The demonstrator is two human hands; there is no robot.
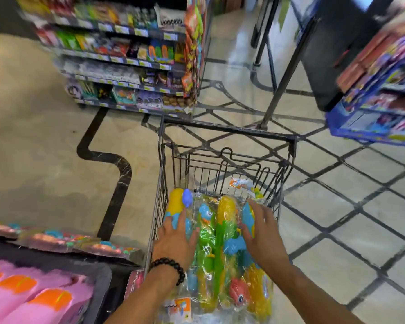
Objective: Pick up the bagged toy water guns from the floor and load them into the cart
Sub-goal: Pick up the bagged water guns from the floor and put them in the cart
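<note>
A black wire cart (229, 133) stands in front of me on the tiled floor. Several clear bags of yellow, green and blue toy water guns (216, 232) lie piled inside it. My left hand (174, 238), with a black bead bracelet at the wrist, rests flat on the bags at the cart's left side, fingers spread. My right hand (262, 228) lies flat on the bags at the right side, fingers apart. Neither hand grips a bag.
More bagged toys in pink and orange (33, 293) lie on a dark bin at the lower left. A snack shelf (126, 57) stands ahead to the left, a blue display stand (379, 94) at the right. Black metal posts (288, 73) rise beyond the cart.
</note>
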